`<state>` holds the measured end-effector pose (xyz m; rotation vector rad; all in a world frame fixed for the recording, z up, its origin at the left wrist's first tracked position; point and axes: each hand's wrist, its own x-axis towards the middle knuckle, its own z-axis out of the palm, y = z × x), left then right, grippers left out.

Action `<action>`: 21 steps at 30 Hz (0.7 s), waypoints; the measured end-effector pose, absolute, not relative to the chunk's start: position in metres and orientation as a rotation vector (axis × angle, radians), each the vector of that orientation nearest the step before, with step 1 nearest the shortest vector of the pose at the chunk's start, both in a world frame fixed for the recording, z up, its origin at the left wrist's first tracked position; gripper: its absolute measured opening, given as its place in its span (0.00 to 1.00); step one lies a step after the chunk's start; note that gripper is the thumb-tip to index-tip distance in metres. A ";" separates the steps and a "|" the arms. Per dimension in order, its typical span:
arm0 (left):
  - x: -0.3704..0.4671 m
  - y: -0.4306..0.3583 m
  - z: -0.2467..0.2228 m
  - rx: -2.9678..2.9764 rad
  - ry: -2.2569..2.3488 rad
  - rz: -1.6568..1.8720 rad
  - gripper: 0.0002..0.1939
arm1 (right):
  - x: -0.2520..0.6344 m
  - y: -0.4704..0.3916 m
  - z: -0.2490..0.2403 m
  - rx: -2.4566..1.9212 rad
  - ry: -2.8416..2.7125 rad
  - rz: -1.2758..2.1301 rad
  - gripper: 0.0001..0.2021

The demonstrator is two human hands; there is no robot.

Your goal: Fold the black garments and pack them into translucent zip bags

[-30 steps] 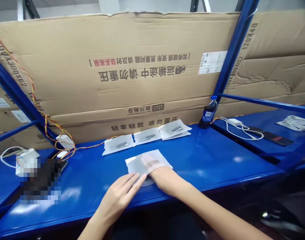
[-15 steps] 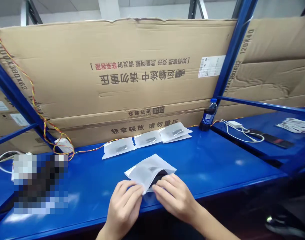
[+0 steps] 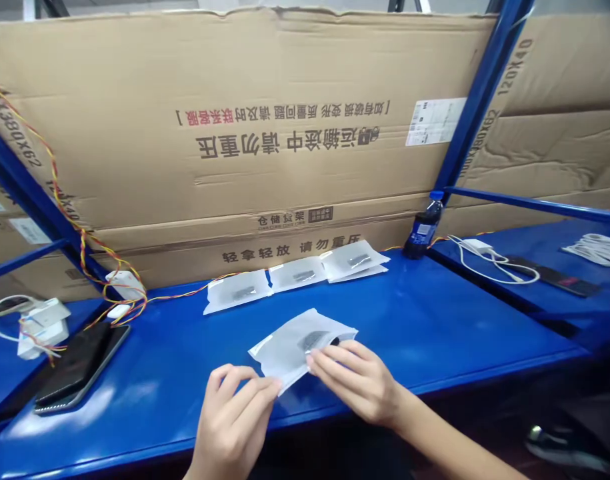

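Note:
A translucent white pouch (image 3: 289, 343) lies on the blue shelf top (image 3: 425, 320) in front of me, with a small dark part (image 3: 312, 340) showing through it. My left hand (image 3: 235, 417) pinches the pouch's near corner. My right hand (image 3: 357, 377) holds the pouch's near right edge with its fingertips, beside the dark part. Three similar pouches (image 3: 299, 275) with dark parts inside lie in a row further back, against the cardboard.
A large cardboard box (image 3: 285, 133) walls off the back. A phone (image 3: 79, 363), white adapters (image 3: 39, 320) and twisted red-yellow wires (image 3: 85, 247) are at left. A dark bottle (image 3: 425, 230), a white cable (image 3: 485, 260) and a blue post (image 3: 479, 93) are at right.
My right hand came out from inside the pouch and now grips its edge. A dark part now shows inside it. My left hand slid back to the near corner.

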<state>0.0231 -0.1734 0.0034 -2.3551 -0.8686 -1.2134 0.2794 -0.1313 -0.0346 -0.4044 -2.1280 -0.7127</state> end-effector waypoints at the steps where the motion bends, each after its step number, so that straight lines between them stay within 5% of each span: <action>1: 0.017 -0.174 0.004 -2.343 -0.879 -1.208 0.10 | 0.290 -0.127 -0.035 -0.429 -2.115 -0.731 0.12; 10: -0.020 -0.167 -0.015 -2.387 -1.020 -1.245 0.10 | 0.321 -0.121 -0.031 -0.716 -2.118 -0.655 0.12; 14: -0.019 -0.158 -0.023 -2.385 -1.066 -1.365 0.08 | 0.271 -0.124 -0.022 -0.844 -2.354 -0.459 0.31; 21: -0.022 -0.149 -0.041 -1.923 -1.605 -1.532 0.13 | 0.178 -0.040 0.012 -0.964 -2.539 -0.318 0.22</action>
